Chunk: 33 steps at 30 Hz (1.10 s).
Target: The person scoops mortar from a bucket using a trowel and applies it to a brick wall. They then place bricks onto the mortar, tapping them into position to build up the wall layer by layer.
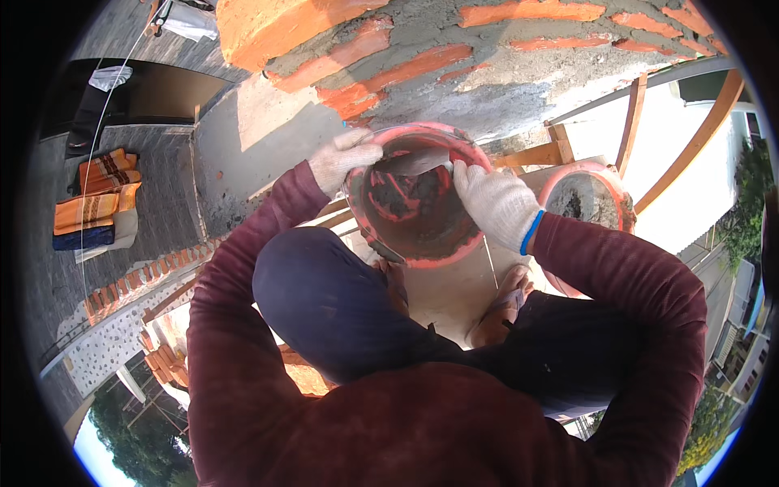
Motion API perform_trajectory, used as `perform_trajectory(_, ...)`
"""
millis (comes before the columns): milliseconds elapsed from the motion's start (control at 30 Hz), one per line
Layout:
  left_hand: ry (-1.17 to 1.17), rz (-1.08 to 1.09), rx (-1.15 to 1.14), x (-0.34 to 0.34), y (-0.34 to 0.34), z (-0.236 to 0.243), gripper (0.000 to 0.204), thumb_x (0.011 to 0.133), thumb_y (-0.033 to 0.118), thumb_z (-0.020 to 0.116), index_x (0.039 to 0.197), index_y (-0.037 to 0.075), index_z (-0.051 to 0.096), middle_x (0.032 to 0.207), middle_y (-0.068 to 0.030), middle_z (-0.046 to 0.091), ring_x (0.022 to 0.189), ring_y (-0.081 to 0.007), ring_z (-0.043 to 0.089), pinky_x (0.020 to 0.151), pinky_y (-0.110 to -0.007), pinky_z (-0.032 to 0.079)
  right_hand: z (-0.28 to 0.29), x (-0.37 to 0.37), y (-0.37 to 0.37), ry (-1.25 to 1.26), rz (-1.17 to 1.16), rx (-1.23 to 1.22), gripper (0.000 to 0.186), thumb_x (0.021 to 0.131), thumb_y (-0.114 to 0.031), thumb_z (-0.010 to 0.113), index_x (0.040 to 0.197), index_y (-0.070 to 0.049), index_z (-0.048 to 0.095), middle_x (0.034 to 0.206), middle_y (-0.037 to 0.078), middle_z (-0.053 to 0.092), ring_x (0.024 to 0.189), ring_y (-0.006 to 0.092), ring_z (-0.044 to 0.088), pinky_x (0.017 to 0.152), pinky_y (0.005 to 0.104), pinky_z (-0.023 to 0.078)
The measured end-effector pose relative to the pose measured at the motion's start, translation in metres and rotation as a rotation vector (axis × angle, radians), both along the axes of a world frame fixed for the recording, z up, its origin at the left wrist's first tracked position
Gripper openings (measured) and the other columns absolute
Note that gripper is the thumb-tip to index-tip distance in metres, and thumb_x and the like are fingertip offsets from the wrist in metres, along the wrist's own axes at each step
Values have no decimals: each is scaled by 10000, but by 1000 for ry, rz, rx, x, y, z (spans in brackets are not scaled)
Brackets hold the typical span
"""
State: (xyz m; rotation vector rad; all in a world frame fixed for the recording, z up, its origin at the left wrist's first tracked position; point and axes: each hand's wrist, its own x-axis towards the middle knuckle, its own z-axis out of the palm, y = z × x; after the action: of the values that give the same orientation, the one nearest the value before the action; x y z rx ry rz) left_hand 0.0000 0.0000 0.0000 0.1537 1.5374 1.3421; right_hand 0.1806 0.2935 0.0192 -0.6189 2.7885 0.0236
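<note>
A red bucket [442, 261] tilts in front of my knees, its inside smeared with grey mortar [406, 213]. My left hand [342, 161], in a whitish knit glove, is closed on the bucket's upper left rim. In the same kind of glove, with a blue cuff, my right hand [497, 201] is closed round the handle of a trowel [415, 162]. The handle is mostly hidden by the fingers. The trowel's metal blade points left, inside the bucket near its far rim.
Beyond the bucket rises a brick wall [487, 57] with rough grey mortar joints. A second red bucket [623, 203] with grey material inside stands at the right. Wooden poles [633, 122] lean behind it. My feet [501, 304] are on a pale surface below. Orange cloths [97, 199] lie far left.
</note>
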Motion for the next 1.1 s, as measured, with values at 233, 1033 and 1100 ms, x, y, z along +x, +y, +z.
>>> perform_trajectory(233,180,67,38,23,-6,6,253,1021,280,722,1147,66,670,893,55,589,763,-47,529,640,-248,432,16,14,5,-227,130,12,599,908,-103,654,1464,52,492,995,139,674,781,270,753,607,383,612)
perform_trajectory(1033,209,207,-1,46,10,15,357,1017,264,727,1261,6,696,1096,-23,694,969,-99,634,845,-278,515,24,15,11,-145,-91,63,337,910,-104,678,1206,12,567,993,168,706,868,296,786,690,404,626)
perform_trajectory(1100,175,255,23,50,22,23,324,1016,273,724,1197,6,690,1055,-13,676,943,-96,618,820,-286,507,0,14,10,36,-34,99,349,919,-112,677,1219,24,562,1004,170,710,883,300,789,701,409,627)
